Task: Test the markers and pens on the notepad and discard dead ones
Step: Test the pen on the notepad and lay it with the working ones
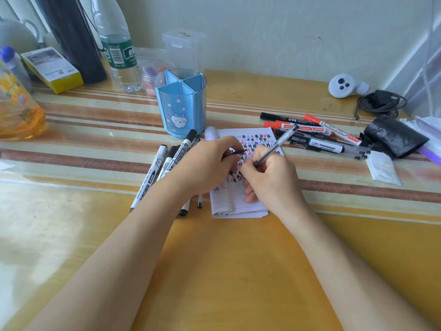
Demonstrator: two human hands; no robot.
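**Scribbling on a crowded page: where this test could slip**

The right hand (269,177) is curled round a clear pen (279,142), slanted down toward the notepad (238,206), which lies on the worktop (238,259) just in front of the blue pen pot (181,103). The left hand (205,166) rests on the pad and pinches a thin dark piece (235,152) (the pen's cap, I would guess, though I cannot be sure).

The biggest risk, to my eye, is a wrong verdict. The page is thick with black, red and blue marks, so a faint new stroke among them could pass for a live pen, or be missed. The heel of the writing hand lies on the paper and could smear wet ink. The left pile (164,168) and the right pile (317,132) flank the pad closely, and a pen put down carelessly could land among the wrong lot. The round barrels may also roll on the glossy top.

The pen's tip and the spot beneath it are hidden behind the fingers, so I cannot tell whether it is leaving ink. The left forearm covers part of the left pile. Which pile is already tested is not apparent, nor where rejects go; the black bag (393,137) at the right may be for them.
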